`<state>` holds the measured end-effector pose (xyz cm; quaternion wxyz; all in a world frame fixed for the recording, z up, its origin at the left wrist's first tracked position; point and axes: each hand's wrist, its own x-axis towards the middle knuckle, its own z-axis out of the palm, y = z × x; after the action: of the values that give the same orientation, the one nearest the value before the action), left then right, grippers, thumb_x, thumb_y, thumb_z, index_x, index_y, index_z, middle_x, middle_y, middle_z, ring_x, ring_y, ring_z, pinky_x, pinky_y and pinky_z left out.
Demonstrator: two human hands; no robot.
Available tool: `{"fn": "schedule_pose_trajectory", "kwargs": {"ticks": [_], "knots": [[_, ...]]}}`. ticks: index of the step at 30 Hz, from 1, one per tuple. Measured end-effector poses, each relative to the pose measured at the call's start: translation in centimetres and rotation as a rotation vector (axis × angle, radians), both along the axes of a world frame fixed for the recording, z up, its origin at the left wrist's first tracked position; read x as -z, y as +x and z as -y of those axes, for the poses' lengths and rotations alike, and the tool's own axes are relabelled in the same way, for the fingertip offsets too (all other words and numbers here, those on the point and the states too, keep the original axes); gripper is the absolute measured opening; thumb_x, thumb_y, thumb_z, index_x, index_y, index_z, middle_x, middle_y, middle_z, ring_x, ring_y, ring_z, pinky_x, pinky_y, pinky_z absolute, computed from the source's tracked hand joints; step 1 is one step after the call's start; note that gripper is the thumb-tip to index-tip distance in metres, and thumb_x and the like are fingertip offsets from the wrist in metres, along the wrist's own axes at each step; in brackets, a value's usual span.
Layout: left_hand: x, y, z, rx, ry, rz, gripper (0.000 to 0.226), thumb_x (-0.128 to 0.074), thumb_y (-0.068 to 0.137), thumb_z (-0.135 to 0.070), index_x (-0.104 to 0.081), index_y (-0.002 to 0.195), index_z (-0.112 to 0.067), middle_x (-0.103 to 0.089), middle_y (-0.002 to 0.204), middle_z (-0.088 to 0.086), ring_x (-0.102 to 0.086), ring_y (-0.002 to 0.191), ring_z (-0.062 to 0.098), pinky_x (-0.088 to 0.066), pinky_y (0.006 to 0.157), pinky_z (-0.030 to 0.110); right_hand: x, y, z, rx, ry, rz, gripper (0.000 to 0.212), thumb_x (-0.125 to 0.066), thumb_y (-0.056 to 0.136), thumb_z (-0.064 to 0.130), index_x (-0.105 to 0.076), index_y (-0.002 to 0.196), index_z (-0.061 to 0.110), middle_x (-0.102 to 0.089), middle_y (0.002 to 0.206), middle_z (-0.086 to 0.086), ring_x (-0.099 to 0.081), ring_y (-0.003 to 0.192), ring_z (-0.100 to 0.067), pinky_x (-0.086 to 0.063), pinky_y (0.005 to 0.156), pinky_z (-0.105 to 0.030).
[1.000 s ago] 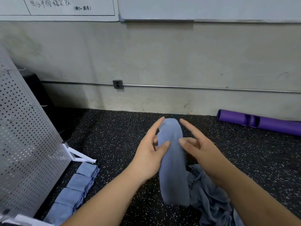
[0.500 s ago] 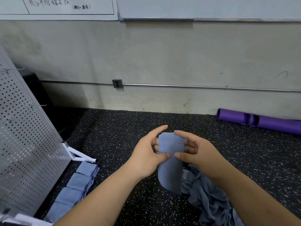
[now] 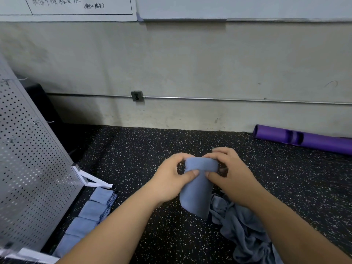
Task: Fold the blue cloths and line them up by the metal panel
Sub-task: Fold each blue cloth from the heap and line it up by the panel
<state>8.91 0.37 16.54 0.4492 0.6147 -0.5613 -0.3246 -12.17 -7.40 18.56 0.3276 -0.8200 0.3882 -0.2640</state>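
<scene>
While both hands hold it up over the floor [image 3: 144, 153], the cloth [image 3: 197, 193] hangs as a narrow folded strip, with its top doubled over into a short band between the fingers. The left hand [image 3: 169, 180] pinches the cloth's left side: the thumb presses on the front just under the band and the fingers curl round behind the top. The right hand [image 3: 235, 174] grips the other side the same way, thumb on the front and fingers curled over the top edge. The two thumbs lie close together on the cloth. Its lower end hangs free, in front of the near edge of the pile [image 3: 245, 231].

That pile is loose, crumpled blue cloths lying on the floor below and to the right of the held one, partly under the right forearm.

To the left, a row [image 3: 91, 210] of four folded blue cloths lies end to end on the floor along the base of the panel [image 3: 28, 168]; the left forearm covers part of the nearest one. The panel is perforated grey metal and leans back, with a white foot [image 3: 95, 182] at its far corner, just beyond the row's far end.

Farther back, a purple tube [image 3: 314, 141] lies on the floor against the wall [image 3: 190, 63] at the right. A thin pipe [image 3: 228, 99] runs along the wall through a socket [image 3: 136, 96], and a board [image 3: 228, 6] hangs above.
</scene>
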Motion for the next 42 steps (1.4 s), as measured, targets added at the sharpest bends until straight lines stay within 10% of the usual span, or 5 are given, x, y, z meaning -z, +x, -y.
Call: {"fn": "schedule_pose_trajectory", "kwargs": {"ticks": [4, 9, 15, 25, 42], "knots": [[-0.9, -1.1, -0.7, 0.077, 0.052, -0.297, 0.023, -0.067, 0.106, -0.025, -0.064, 0.129, -0.022, -0.075, 0.109, 0.006, -0.070, 0.102, 0.012, -0.058, 0.098, 0.044, -0.2, -0.2, 0.6, -0.074, 0.228, 0.149, 0.029, -0.071, 0.100, 0.018, -0.071, 0.125, 0.034, -0.074, 0.120, 0.018, -0.068, 0.112, 0.001, -0.056, 0.099, -0.029], [-0.2, -1.5, -0.7, 0.150, 0.144, -0.346, 0.097, -0.086, 0.091, -0.025, -0.024, 0.164, -0.042, -0.073, 0.113, 0.009, -0.073, 0.105, 0.020, -0.058, 0.105, 0.046, -0.1, -0.4, 0.6, 0.000, 0.351, 0.362, 0.027, -0.064, 0.106, 0.021, -0.069, 0.131, 0.028, -0.080, 0.106, 0.010, -0.074, 0.103, -0.008, -0.061, 0.089, -0.027], [-1.0, -1.9, -0.7, 0.129, 0.070, -0.425, 0.085, -0.068, 0.103, -0.009, -0.023, 0.164, -0.046, -0.080, 0.106, 0.000, -0.076, 0.105, 0.018, -0.058, 0.091, 0.030, 0.5, -0.5, 0.7, 0.069, 0.277, 0.394, 0.028, -0.062, 0.107, 0.026, -0.068, 0.132, 0.037, -0.048, 0.055, 0.012, -0.045, 0.055, -0.006, -0.042, 0.056, -0.016], [-1.6, -2.3, -1.0, 0.056, -0.032, -0.399, 0.053, -0.059, 0.108, -0.009, -0.060, 0.145, -0.047, -0.061, 0.148, -0.015, -0.065, 0.128, 0.008, -0.057, 0.103, 0.030, -0.4, 0.4, -1.1, -0.149, 0.434, 0.393, 0.057, -0.071, 0.101, 0.031, -0.050, 0.148, 0.056, -0.068, 0.136, 0.014, -0.075, 0.113, -0.019, -0.063, 0.096, -0.043], [0.7, 0.3, -1.2, -0.068, -0.022, -0.253, 0.094, -0.089, 0.081, -0.041, -0.032, 0.153, -0.068, -0.041, 0.155, -0.015, -0.056, 0.137, 0.016, -0.054, 0.110, 0.045, 2.2, 3.1, -1.6, 0.212, 0.143, 0.263, 0.031, -0.079, 0.094, 0.027, -0.066, 0.121, 0.035, -0.069, 0.111, 0.013, -0.068, 0.090, 0.002, -0.057, 0.076, -0.020]]}}
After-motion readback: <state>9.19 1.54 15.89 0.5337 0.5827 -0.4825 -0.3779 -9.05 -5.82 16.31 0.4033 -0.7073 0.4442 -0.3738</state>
